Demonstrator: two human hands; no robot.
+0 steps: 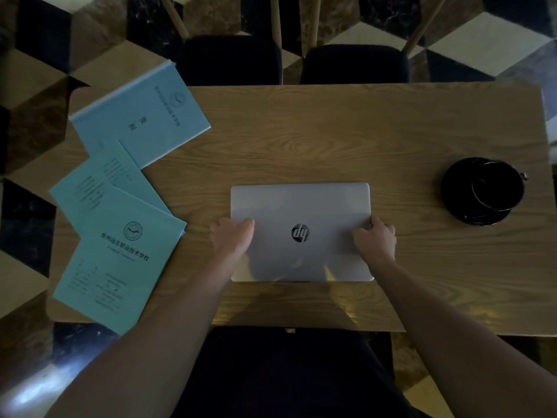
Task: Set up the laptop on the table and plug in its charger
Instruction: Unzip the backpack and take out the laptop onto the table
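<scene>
The closed laptop sits flat near the table's near edge, centred. The left hand and right hand pinch its side edges, probably to square it up. Plenty of bare wood beyond; the coiled black charger waits far right, blue booklets crowd the left.

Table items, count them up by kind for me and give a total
Laptop, closed: 1
Blue booklets: 3
Black coiled charger cable: 1
Total: 5
</scene>
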